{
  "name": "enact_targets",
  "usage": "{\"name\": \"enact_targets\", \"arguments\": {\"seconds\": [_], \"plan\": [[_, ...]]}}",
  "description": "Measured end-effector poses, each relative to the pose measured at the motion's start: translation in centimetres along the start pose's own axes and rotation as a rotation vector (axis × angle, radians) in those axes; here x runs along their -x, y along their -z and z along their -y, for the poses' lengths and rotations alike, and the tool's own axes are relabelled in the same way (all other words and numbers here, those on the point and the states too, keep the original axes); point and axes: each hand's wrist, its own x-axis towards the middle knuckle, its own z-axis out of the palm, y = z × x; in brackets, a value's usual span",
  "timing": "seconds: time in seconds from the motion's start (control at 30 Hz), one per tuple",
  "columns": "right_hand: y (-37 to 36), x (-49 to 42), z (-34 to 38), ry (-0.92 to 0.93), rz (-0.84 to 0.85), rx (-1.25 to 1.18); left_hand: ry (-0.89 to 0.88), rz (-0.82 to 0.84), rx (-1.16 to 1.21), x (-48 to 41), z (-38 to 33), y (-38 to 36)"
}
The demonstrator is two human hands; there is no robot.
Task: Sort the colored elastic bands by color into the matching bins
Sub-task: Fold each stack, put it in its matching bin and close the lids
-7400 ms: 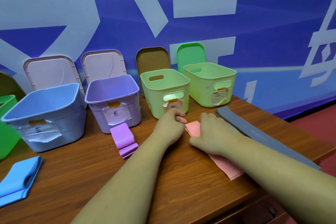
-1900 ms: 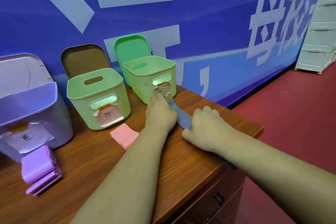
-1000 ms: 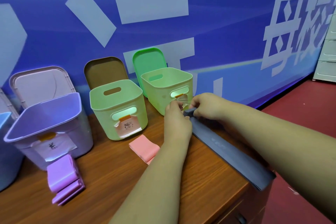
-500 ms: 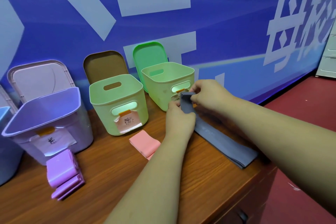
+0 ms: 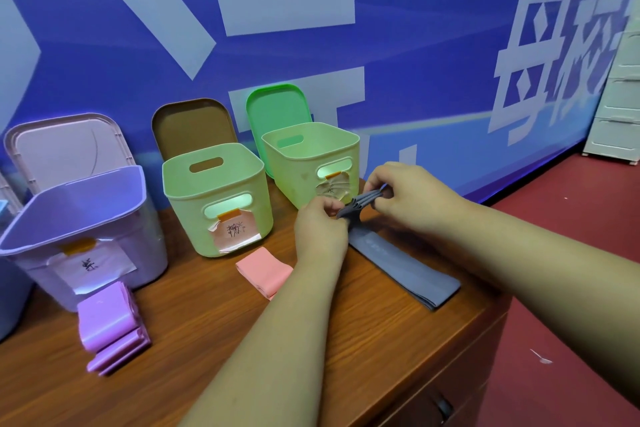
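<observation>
1. Your left hand (image 5: pixel 320 229) sits knuckles-up over the desk (image 5: pixel 214 329) near its back right corner, forearm running in from the near edge; thumb and fingers are pinched on the folded end of the grey band (image 5: pixel 401 263).
2. Your right hand (image 5: pixel 412 198) comes in from the right edge, wrist slightly raised, fingertips pinching the same folded end from the far side. Both hands grasp the band; neither is released.
3. The pinched end is lifted off the desk and bunched into several layers between the two hands. The rest of the band lies flat, running toward the desk's right edge.
4. The lifted end is just in front of the right green bin (image 5: pixel 311 163), close to its paper label; contact cannot be told.
5. The pink band (image 5: pixel 265 270), folded, lies just in front of the left green bin (image 5: pixel 218 198), beside your left forearm.
6. The purple band (image 5: pixel 110 326), folded, lies in front of the purple bin (image 5: pixel 79 229) toward the left edge.
7. Lids stand propped behind the bins against the blue wall (image 5: pixel 415 45).
</observation>
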Motion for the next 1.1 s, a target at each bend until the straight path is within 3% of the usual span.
{"name": "enact_targets", "arguments": {"seconds": [0.8, 1.1], "plan": [[0.3, 3.2, -0.4, 0.069, 0.262, 0.183, 0.054, 0.062, -0.008, 1.7, -1.0, 0.8], [0.4, 3.3, 0.0, 0.006, 0.347, 0.221, 0.076, 0.087, 0.015, 1.9, -1.4, 1.0]]}}
